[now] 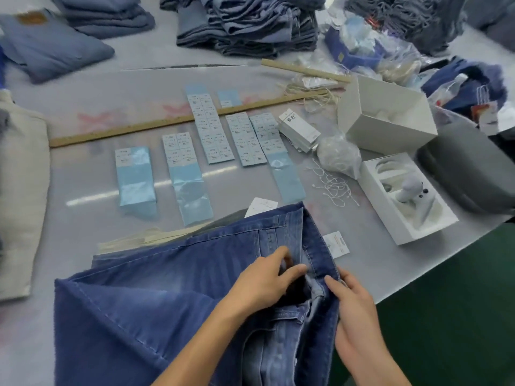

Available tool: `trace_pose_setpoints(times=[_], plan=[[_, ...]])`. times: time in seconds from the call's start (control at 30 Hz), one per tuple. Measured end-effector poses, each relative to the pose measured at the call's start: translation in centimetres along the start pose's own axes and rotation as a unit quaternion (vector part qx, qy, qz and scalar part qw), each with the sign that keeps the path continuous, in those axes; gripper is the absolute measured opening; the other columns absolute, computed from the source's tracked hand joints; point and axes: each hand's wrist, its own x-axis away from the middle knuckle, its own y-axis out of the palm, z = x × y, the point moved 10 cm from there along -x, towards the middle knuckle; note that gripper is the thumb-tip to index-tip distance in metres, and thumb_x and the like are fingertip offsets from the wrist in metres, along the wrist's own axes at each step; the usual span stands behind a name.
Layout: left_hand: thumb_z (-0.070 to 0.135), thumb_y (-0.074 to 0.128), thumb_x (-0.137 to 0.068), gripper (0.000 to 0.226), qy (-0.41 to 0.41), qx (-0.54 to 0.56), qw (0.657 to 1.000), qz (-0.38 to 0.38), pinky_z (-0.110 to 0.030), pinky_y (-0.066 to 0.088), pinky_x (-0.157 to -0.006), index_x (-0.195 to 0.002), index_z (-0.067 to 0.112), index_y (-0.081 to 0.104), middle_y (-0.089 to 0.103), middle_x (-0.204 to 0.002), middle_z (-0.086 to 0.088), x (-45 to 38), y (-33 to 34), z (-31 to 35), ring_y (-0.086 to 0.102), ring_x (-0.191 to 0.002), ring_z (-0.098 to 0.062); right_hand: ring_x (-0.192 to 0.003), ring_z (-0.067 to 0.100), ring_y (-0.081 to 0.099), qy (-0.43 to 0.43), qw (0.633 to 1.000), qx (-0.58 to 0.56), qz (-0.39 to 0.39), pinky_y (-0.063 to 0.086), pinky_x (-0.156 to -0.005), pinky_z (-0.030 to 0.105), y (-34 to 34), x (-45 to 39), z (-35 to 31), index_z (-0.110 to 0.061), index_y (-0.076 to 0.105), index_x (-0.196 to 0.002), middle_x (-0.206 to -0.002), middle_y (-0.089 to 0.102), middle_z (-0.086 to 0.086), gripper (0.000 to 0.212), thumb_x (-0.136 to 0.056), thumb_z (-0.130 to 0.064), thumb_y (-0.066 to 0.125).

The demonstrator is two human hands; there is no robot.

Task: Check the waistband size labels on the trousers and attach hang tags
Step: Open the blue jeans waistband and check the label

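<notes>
While trousers [156, 302] lie beneath | both hands — left [262, 282], right [351, 305] — seemingly pinch waistband [320, 254]

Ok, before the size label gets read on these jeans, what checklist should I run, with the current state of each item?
1. Jeans on the table: ok.
2. Left hand grips the waistband: ok.
3. Right hand pinches the waistband edge: ok.
4. Size label readable: cannot tell, hidden in the fold.
5. Hang tags stacked within view: ok.
6. Loose tag strings nearby: ok.

Two hands [267, 280], two white boxes [390, 112], two rulers [167, 122]
</notes>
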Motion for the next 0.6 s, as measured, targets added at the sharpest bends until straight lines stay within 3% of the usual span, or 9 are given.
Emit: trace_pose_setpoints(times=[0.1, 0.2, 0.27, 0.33, 0.43, 0.53, 0.6], plan=[[0.066, 0.051, -0.095, 0.037, -0.004, 0.066, 0.998, 0.001, -0.047, 0.058, -0.076, -0.086, 0.03, 0.049, 0.068, -0.065, 0.004, 0.1, -0.5, -1.1, 0.062, -0.055, -0.01, -0.091, 0.037, 0.075, -0.017, 0.999, -0.009, 0.027, 0.058, -0.081, 0.045, 0.7, 0.2, 0.3, -0.005, 0.069, -0.11, -0.102, 0.076, 0.021, 0.021, -0.1, 0.0, 0.052], [0.074, 0.044, -0.092, 0.046, 0.008, 0.01, 0.999, 0.036, -0.044, 0.057, -0.074, -0.086, 0.029, 0.047, 0.068, -0.064, 0.002, 0.1, -0.8, -0.7, 0.066, -0.063, -0.016, -0.095, 0.036, 0.075, -0.04, 0.999, -0.006, 0.032, 0.06, -0.083, 0.045, 0.8, 0.2, 0.0, -0.006, 0.071, -0.112, -0.103, 0.076, 0.02, 0.021, -0.099, -0.001, 0.055], [0.076, 0.039, -0.089, 0.046, 0.021, -0.034, 0.997, 0.063, -0.04, 0.055, -0.072, -0.088, 0.03, 0.047, 0.067, -0.068, 0.005, 0.2, -0.8, 0.1, 0.064, -0.071, -0.017, -0.096, 0.031, 0.075, -0.073, 0.997, 0.013, 0.02, 0.062, -0.076, 0.036, 0.6, 0.5, -0.6, -0.009, 0.071, -0.113, -0.105, 0.077, 0.015, 0.021, -0.097, -0.001, 0.059], [0.067, 0.04, -0.088, 0.039, 0.033, -0.073, 0.994, 0.073, -0.036, 0.052, -0.069, -0.09, 0.03, 0.049, 0.066, -0.075, 0.008, -0.2, -0.8, 0.8, 0.063, -0.075, -0.017, -0.102, 0.023, 0.074, -0.106, 0.992, 0.07, -0.01, 0.06, -0.075, 0.024, 0.7, 1.0, -0.9, -0.016, 0.069, -0.118, -0.109, 0.077, 0.006, 0.028, -0.094, -0.002, 0.066], [0.046, 0.046, -0.087, 0.021, 0.048, -0.115, 0.989, 0.084, -0.033, 0.046, -0.061, -0.085, 0.026, 0.053, 0.063, -0.075, 0.008, -0.8, -1.2, 1.7, 0.058, -0.071, -0.015, -0.107, 0.009, 0.071, -0.129, 0.969, 0.209, -0.035, 0.057, -0.083, 0.021, 0.5, 1.5, -1.2, -0.03, 0.062, -0.127, -0.114, 0.075, -0.011, 0.046, -0.089, -0.008, 0.076], [0.032, 0.054, -0.086, 0.016, 0.035, 0.001, 0.996, 0.083, -0.038, 0.049, -0.061, -0.075, 0.021, 0.051, 0.062, -0.068, 0.004, -0.8, -1.3, 0.7, 0.059, -0.067, -0.02, -0.102, 0.003, 0.071, -0.134, 0.95, 0.282, -0.018, 0.055, -0.088, 0.022, -0.2, 1.6, -1.9, -0.039, 0.061, -0.126, -0.111, 0.074, -0.017, 0.05, -0.086, -0.016, 0.081], [0.023, 0.056, -0.086, 0.016, 0.012, 0.122, 0.99, 0.066, -0.043, 0.055, -0.058, -0.072, 0.018, 0.051, 0.065, -0.068, -0.003, -0.8, -1.0, -0.6, 0.061, -0.063, -0.025, -0.095, 0.002, 0.071, -0.151, 0.946, 0.286, 0.017, 0.055, -0.078, 0.017, -0.9, 1.5, -2.4, -0.039, 0.064, -0.122, -0.104, 0.074, -0.019, 0.047, -0.084, -0.018, 0.082]])
